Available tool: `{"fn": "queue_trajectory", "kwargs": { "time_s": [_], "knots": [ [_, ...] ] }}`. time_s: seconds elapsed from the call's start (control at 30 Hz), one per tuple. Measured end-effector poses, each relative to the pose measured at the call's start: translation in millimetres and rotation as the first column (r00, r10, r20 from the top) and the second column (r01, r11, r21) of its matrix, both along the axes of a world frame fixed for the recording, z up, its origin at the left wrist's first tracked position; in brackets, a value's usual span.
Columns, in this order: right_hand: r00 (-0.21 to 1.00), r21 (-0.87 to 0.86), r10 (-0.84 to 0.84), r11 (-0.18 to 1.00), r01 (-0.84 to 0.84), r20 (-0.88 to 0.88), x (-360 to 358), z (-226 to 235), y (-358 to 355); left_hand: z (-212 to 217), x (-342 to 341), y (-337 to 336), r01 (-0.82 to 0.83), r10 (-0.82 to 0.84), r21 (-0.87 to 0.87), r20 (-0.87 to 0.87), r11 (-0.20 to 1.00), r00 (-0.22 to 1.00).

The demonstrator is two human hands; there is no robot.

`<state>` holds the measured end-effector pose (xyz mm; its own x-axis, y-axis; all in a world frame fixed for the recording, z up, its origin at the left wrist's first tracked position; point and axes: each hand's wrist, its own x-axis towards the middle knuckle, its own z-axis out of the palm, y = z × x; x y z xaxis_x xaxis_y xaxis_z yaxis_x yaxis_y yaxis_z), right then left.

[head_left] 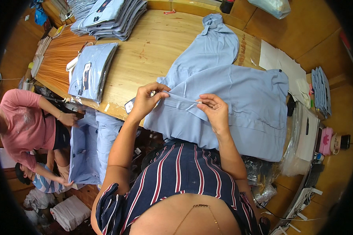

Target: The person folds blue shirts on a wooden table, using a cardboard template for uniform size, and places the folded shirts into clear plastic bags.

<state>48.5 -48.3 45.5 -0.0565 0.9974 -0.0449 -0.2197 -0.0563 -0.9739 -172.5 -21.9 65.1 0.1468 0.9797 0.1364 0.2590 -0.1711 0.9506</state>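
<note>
A light blue shirt (pixel 255 105) lies spread over the near part of the wooden table, one sleeve (pixel 208 43) stretched toward the far edge. My left hand (pixel 148 101) pinches a narrow folded band of the shirt between thumb and fingers. To its right, my right hand (pixel 215 111) has thumb and forefinger closed on the same band, with a tiny pale spot at the fingertips that I cannot make out. The band runs taut between both hands. Beside my left wrist, a dark and white tag (pixel 129 105) hangs at the shirt's edge.
A bagged folded shirt (pixel 93 72) lies left, before a tall stack of shirts (pixel 108 17). A person in pink (pixel 25 117) handles a blue garment (pixel 84 150) left of me. White paper (pixel 280 60), a pink box (pixel 325 141) and folded blue cloth (pixel 321 92) are right.
</note>
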Motion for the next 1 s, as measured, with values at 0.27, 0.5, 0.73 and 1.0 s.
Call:
{"fn": "queue_trajectory", "kwargs": {
  "time_s": [0.27,0.5,0.73,1.0],
  "knots": [
    [0.911,0.229,-0.151,0.971,0.065,0.383,28.3,3.7,-0.3,-7.4,5.2,13.6,0.026,0.087,0.248,-0.431,0.968,0.898],
    [-0.407,0.550,-0.371,0.590,0.591,0.835,229.0,-46.1,6.9,-74.4,33.6,56.8,-0.293,0.465,0.361,-0.720,0.885,0.516],
    [-0.217,0.031,0.121,0.806,0.591,0.969,248.7,-89.1,-25.3,-106.4,20.3,144.2,-0.229,0.359,0.276,-0.732,0.933,0.579],
    [-0.169,0.264,-0.225,0.513,0.817,0.960,268.9,-71.7,5.9,-84.0,-51.2,177.4,-0.362,0.122,-0.163,-0.753,0.918,0.647]
  ]
}}
